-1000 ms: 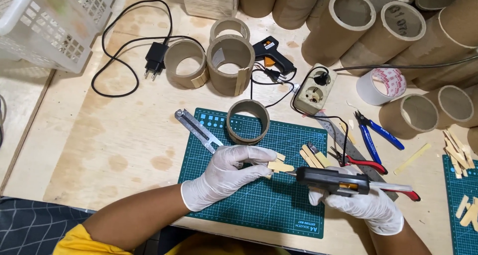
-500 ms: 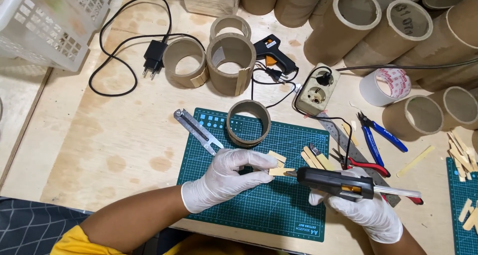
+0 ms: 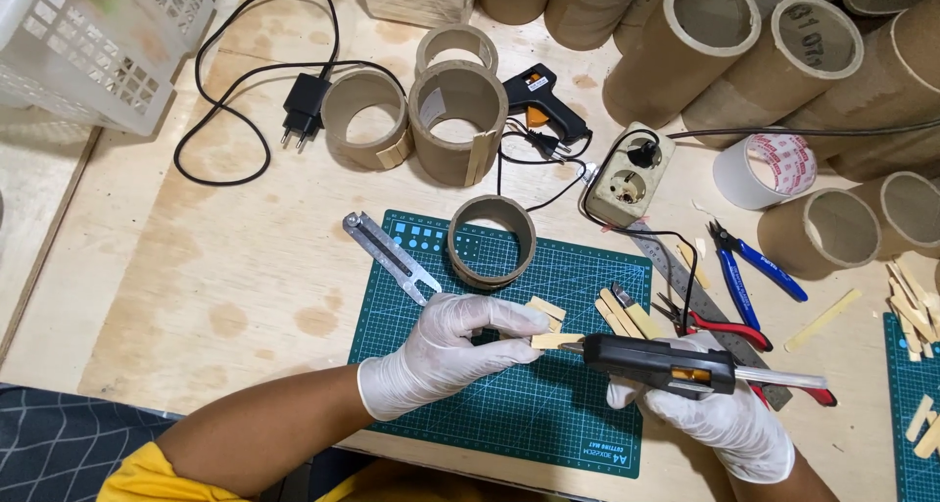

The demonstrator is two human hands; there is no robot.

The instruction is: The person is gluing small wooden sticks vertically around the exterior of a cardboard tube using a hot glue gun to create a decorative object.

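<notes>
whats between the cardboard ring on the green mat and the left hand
In the head view, only bare cutting mat separates the cardboard ring from the left hand.

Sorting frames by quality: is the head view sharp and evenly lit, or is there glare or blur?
Head view: sharp on both gloved hands, left hand and right hand; light even, shadows soft; mild sheen on the glue gun; tubes at the top edge lean outward, wide-lens distortion.

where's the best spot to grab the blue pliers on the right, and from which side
Take the blue pliers by the two blue handles, coming from above at the lower right end. They lie flat on the table, jaws pointing up-left towards the socket block, handles slightly spread and free on the outer side. The ruler and red cutters crowd the left side.
</notes>
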